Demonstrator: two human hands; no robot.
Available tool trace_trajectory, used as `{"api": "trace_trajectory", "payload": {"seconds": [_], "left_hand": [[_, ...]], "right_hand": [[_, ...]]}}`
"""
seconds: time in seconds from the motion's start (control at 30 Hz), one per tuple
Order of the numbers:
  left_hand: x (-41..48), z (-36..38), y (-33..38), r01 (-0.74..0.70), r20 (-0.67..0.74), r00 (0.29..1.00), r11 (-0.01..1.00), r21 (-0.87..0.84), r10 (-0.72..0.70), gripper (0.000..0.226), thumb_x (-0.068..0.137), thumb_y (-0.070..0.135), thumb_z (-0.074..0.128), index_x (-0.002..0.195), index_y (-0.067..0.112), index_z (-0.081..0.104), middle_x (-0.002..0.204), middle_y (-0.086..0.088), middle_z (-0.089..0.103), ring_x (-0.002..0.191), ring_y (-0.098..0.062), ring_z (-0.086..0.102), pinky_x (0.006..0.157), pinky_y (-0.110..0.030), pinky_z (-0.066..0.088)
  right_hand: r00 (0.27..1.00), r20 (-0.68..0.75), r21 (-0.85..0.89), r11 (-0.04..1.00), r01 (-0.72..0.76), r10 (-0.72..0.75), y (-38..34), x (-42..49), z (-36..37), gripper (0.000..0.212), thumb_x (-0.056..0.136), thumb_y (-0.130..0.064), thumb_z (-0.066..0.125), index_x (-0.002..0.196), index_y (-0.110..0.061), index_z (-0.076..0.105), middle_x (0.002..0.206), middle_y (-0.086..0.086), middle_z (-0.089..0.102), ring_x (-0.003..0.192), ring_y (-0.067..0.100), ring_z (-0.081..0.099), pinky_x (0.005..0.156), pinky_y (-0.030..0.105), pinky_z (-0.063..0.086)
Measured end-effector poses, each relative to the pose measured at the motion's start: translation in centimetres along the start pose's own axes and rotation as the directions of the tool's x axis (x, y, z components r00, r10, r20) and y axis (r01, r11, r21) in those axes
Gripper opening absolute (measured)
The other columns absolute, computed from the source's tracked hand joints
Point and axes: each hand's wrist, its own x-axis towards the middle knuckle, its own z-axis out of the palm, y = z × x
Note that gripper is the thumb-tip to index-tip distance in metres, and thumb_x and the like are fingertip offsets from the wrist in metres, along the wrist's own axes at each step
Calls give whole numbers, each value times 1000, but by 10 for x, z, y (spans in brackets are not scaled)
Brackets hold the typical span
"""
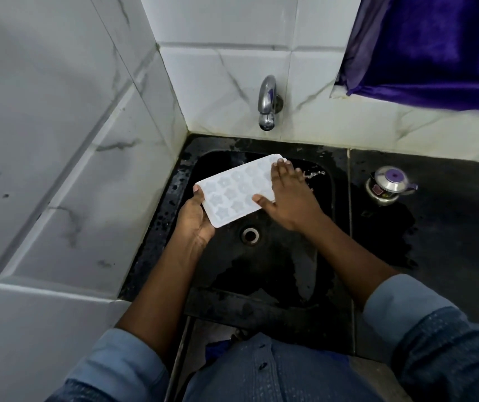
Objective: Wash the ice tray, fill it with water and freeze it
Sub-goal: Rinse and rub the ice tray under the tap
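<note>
Head view: left hand holds the ice tray above the sink, grip clamped on its left edge, fingers hidden beneath. Flat across its right end lies the right hand, fingers straight, covering those cells. Basin open below around the drain. Steel pot stands right of the sink.

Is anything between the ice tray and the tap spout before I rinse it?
No separate object. The ice tray, gripped by the left hand over the sink, is held below the tap. Only the right hand, lying flat on the tray's right end, covers the cells nearest the spout.
</note>
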Motion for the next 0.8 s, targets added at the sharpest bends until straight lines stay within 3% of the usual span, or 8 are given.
{"api": "trace_trajectory", "payload": {"seconds": [0.1, 0.2, 0.37, 0.43, 0.53, 0.63, 0.7, 0.8], "left_hand": [[-1, 4, -4, -4, 17, 1000, 1000, 7, 4, 54, 114, 48, 29, 119, 7, 65, 114, -14, 75, 81, -27, 78, 71, -46, 60], [-4, 1, -6, 14, 40, 999, 1000, -15, -13, 55, 113, 47, 31, 117, 5, 66, 134, -20, 66, 83, -30, 78, 74, -49, 59], [-9, 0, -5, -29, 17, 999, 999, 13, 29, 51, 114, 44, 34, 109, 7, 69, 142, -24, 64, 92, -30, 74, 81, -48, 57], [-8, 3, -7, -42, 22, 999, 999, 33, 41, 53, 114, 45, 33, 112, 6, 69, 136, -21, 67, 92, -30, 76, 80, -48, 58], [-7, 5, -12, -37, -3, 999, 998, 41, 37, 52, 112, 48, 39, 114, 5, 69, 137, -23, 67, 99, -31, 74, 86, -49, 58], [-11, 3, -13, -30, 22, 999, 999, 21, 29, 54, 112, 48, 38, 117, 4, 68, 139, -21, 66, 104, -32, 72, 98, -52, 53], [-13, -2, -9, -50, 27, 998, 999, 15, 49, 56, 113, 47, 33, 120, 3, 67, 135, -18, 67, 105, -34, 71, 97, -54, 54], [-10, -11, -2, -67, 1, 998, 997, 26, 67, 60, 113, 48, 34, 140, 1, 61, 141, -22, 65, 119, -39, 69, 98, -55, 55]], "right_hand": [[981, 25, -13, 981, 192, -192, -34, -17, 16, 113, 92, -87, 8, 167, -3, -1, 175, 20, -7, 163, 33, -6, 132, 47, -2], [933, 20, -35, 932, 360, -360, -41, -27, 24, 107, 95, -85, 11, 168, -7, 0, 176, 14, -5, 164, 27, -7, 133, 44, 0], [999, 6, 79, 996, 42, -43, -8, -18, 18, 110, 91, -85, 0, 168, -7, -2, 176, 15, -7, 163, 29, -8, 132, 44, -4], [1000, 20, 108, 994, 9, -11, -24, -20, 17, 114, 89, -86, 2, 167, -4, -3, 175, 18, -9, 163, 31, -10, 132, 46, -6], [965, -12, 58, 963, 262, -262, -56, -32, 25, 103, 99, -79, 20, 168, -5, -1, 175, 17, -9, 163, 31, -11, 132, 46, -6], [892, -28, -11, 892, 451, -451, -53, -34, 27, 99, 100, -78, 17, 169, -11, -1, 177, 10, -6, 163, 25, -10, 132, 44, -4], [914, -31, 5, 914, 405, -404, -33, -24, 23, 100, 96, -83, 7, 170, -15, -1, 177, 6, -5, 163, 25, -8, 133, 46, 0], [993, -22, 4, 993, 119, -118, 5, -10, 11, 112, 84, -88, -12, 170, -16, 0, 178, 7, -6, 162, 30, -14, 130, 55, -8]]}}
